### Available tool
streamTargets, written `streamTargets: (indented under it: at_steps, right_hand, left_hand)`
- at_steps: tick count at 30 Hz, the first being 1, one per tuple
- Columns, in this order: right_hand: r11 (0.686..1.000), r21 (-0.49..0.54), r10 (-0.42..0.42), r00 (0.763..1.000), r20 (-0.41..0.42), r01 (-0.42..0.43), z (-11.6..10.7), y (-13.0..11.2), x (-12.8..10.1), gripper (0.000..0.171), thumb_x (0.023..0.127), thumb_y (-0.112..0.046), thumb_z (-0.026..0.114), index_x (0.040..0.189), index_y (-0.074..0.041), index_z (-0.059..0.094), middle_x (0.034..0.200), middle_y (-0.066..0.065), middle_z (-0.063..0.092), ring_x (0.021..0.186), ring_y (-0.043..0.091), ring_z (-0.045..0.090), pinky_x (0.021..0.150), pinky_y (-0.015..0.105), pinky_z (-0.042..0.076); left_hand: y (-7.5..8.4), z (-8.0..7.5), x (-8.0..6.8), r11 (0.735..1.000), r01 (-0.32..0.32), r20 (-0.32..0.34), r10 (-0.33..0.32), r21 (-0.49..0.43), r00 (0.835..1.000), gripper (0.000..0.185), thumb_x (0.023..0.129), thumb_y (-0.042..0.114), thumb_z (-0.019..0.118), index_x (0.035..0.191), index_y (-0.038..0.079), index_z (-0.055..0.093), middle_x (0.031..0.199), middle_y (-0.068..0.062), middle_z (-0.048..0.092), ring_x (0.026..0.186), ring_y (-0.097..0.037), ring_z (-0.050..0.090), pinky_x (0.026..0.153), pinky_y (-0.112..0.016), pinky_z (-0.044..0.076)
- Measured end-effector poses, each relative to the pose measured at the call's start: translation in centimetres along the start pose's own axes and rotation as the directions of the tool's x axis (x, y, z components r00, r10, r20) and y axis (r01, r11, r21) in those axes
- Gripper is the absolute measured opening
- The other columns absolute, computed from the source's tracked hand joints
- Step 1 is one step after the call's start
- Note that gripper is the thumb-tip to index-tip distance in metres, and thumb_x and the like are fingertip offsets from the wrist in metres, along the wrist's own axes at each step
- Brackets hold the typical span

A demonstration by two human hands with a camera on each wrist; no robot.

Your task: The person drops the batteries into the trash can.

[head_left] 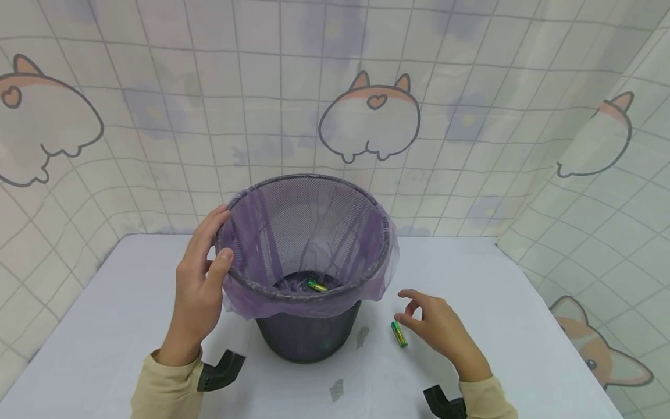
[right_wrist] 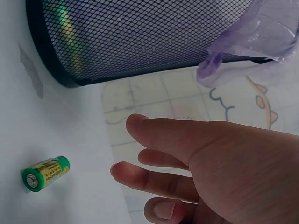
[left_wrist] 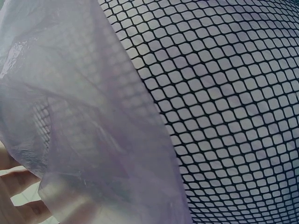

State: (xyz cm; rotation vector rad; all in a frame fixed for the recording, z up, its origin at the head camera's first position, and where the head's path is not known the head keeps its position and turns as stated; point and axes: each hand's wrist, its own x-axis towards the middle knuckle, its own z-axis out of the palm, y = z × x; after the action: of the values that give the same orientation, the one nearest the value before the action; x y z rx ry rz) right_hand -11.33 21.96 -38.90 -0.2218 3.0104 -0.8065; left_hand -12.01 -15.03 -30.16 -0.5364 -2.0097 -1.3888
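A black mesh wastebasket (head_left: 309, 337) stands on the white table, lined with a thin purple plastic bag (head_left: 382, 279) folded over its rim. My left hand (head_left: 201, 279) grips the rim at the left, its thumb toward the front; in the left wrist view, a few fingers (left_wrist: 23, 196) show beside the bag's edge. At the bottom of the basket lies a green and yellow battery (head_left: 317, 286). Another such battery (right_wrist: 45, 173) is on the table to the right. Over it hovers my right hand (head_left: 437, 326), fingers loosely bent and thumb apart from the index finger, holding nothing.
Grey worn patches (head_left: 337, 390) mark the white table (head_left: 104, 326) near the basket. Behind and at both sides hangs a gridded cloth (head_left: 251, 105) printed with cartoon dogs. Black straps (head_left: 222, 371) sit at both wrists.
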Motion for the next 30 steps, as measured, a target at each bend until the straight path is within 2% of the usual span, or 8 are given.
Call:
streamTargets:
  at_steps: [7, 10, 16, 24, 30]
  right_hand:
    - [0.999, -0.005, 0.040, 0.999, 0.034, -0.040, 0.7, 0.2, 0.1, 0.044, 0.083, -0.025, 0.074, 0.123, -0.010, 0.063, 0.079, -0.006, 0.064, 0.056, 0.010, 0.040, 0.050, 0.024, 0.034]
    - [0.999, -0.005, 0.044, 0.998, 0.048, -0.044, 0.8, 0.4, 0.1, 0.046, 0.082, -0.023, 0.075, 0.124, -0.010, 0.063, 0.079, -0.006, 0.064, 0.057, 0.011, 0.041, 0.052, 0.025, 0.035]
    - [0.998, 0.008, 0.052, 0.988, 0.144, -0.054, 0.9, 1.0, 0.1, 0.058, 0.074, -0.020, 0.081, 0.128, -0.013, 0.059, 0.079, -0.009, 0.062, 0.065, 0.011, 0.045, 0.060, 0.027, 0.037]
    - [0.999, 0.037, -0.008, 0.967, 0.254, -0.002, 1.1, 1.7, -0.1, 0.069, 0.068, -0.015, 0.084, 0.131, -0.014, 0.056, 0.078, -0.007, 0.061, 0.071, 0.011, 0.048, 0.069, 0.029, 0.039]
    - [0.998, 0.035, -0.050, 0.960, 0.277, 0.042, 1.3, 2.0, -0.2, 0.068, 0.067, -0.009, 0.084, 0.129, -0.014, 0.057, 0.077, -0.007, 0.060, 0.072, 0.011, 0.049, 0.072, 0.031, 0.041]
  left_hand:
    - [-0.2, 0.0, 0.0, 1.000, 0.000, -0.001, 0.000, 0.009, 1.000, 0.048, 0.094, 0.009, 0.044, 0.143, 0.009, 0.048, 0.151, -0.006, 0.043, 0.125, -0.012, 0.048, 0.068, -0.013, 0.041]
    - [-0.2, 0.1, 0.0, 1.000, -0.020, -0.005, 0.020, 0.008, 1.000, 0.048, 0.095, 0.010, 0.044, 0.142, 0.008, 0.048, 0.151, -0.007, 0.043, 0.125, -0.012, 0.048, 0.068, -0.013, 0.041]
    - [-0.1, 0.1, 0.1, 0.999, -0.035, -0.007, 0.035, 0.015, 0.999, 0.047, 0.095, 0.010, 0.043, 0.142, 0.007, 0.047, 0.151, -0.008, 0.043, 0.126, -0.011, 0.048, 0.068, -0.012, 0.041]
    - [0.0, 0.1, 0.0, 0.999, -0.026, -0.008, 0.027, 0.021, 1.000, 0.048, 0.095, 0.011, 0.043, 0.142, 0.008, 0.048, 0.150, -0.008, 0.043, 0.124, -0.012, 0.049, 0.068, -0.013, 0.041]
    - [0.0, 0.1, 0.1, 0.999, -0.039, -0.011, 0.039, 0.015, 0.999, 0.048, 0.095, 0.010, 0.043, 0.142, 0.007, 0.048, 0.150, -0.008, 0.044, 0.123, -0.012, 0.049, 0.067, -0.013, 0.040]
